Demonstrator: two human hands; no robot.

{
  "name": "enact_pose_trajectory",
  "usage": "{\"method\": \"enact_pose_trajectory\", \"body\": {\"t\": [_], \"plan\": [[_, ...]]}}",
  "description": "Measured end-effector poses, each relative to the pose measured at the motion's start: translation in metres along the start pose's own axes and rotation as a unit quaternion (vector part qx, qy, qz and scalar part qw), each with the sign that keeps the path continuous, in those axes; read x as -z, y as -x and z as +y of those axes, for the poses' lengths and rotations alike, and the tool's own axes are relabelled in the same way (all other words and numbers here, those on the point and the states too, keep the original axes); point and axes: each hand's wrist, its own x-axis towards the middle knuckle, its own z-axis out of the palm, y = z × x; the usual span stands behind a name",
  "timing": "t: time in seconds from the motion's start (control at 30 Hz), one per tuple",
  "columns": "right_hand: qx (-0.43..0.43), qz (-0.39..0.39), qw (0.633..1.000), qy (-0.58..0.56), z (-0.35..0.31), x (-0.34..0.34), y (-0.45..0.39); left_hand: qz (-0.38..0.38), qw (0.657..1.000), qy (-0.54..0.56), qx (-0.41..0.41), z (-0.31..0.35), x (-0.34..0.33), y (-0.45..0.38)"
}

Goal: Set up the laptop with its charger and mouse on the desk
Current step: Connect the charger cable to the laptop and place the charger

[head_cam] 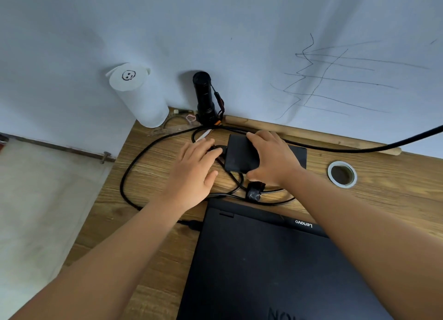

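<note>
Step in hand, prob: plugging the mains lead into the charger. Right hand grips the black power brick, fingers over its far edge, thumb under the near edge. Left hand is at the brick's left end, fingers curled narrow on a black plug; can't tell if it's seated. Brick sits at desk rear, behind the closed Lenovo laptop; DC cable seems already in the laptop's left side. Next move prob needs plug lined up w/ socket, pushed in while right hand braces. Then lid open, mouse out. Count: 1 laptop, 1 brick, 0 mice in view, 1 flashlight, 1 paper roll, 1 grommet hole, 2 hands.
</note>
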Motion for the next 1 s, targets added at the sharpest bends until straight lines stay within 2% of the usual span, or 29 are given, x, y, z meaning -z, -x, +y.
{"method": "enact_pose_trajectory", "body": {"t": [0.37,0.47,0.63,0.77,0.9,1.0], "plan": [[0.012,-0.019,0.999,0.032,0.005,-0.004,0.005,-0.015,0.999,0.032,0.037,0.0,0.002,0.023],[-0.008,0.006,1.0,0.002,0.009,0.005,0.027,-0.015,0.996,0.055,0.064,0.007,0.004,0.036],[-0.078,0.055,0.989,-0.116,0.028,0.026,0.108,-0.017,0.988,0.129,0.083,0.035,0.007,0.058],[-0.148,0.079,0.976,-0.138,0.047,0.025,0.181,-0.008,0.979,0.191,0.068,0.075,0.011,0.074],[-0.193,0.089,0.966,-0.147,0.055,0.009,0.252,-0.058,0.965,0.248,0.055,0.124,0.012,0.098],[-0.217,0.098,0.959,-0.155,0.052,-0.003,0.301,-0.096,0.96,0.262,0.015,0.157,0.011,0.116]]}}
